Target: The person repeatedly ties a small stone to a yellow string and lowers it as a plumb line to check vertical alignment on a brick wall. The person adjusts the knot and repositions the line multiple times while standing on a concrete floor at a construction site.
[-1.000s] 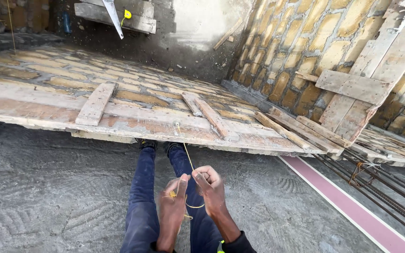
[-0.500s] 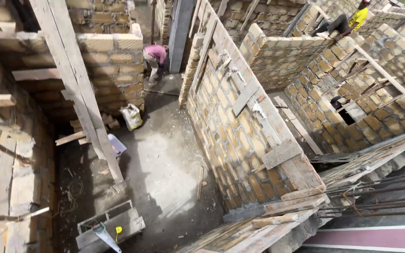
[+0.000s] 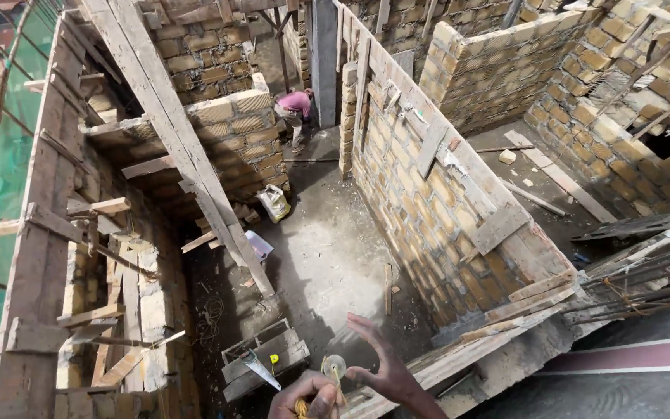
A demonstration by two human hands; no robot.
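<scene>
At the bottom of the head view my left hand [image 3: 304, 397] is closed around a bundle of yellow string [image 3: 302, 408]. My right hand [image 3: 388, 368] is beside it with fingers spread, thumb and forefinger pinching a thin line near a small round metal disc [image 3: 334, 365]. Both hands hang out over a drop to a concrete floor [image 3: 327, 256] far below.
A tall brick wall [image 3: 428, 202] with nailed planks divides the rooms below. A person in a pink top [image 3: 296, 109] bends at the far end. Leaning timber [image 3: 188, 155], a wooden box with a saw [image 3: 261, 365], a sack [image 3: 275, 203], rebar [image 3: 645, 279] and green netting [image 3: 1, 178] surround the space.
The view swung from the plank deck and my legs to the rooms below. My hands have come back into view at the bottom, holding the string and disc.
</scene>
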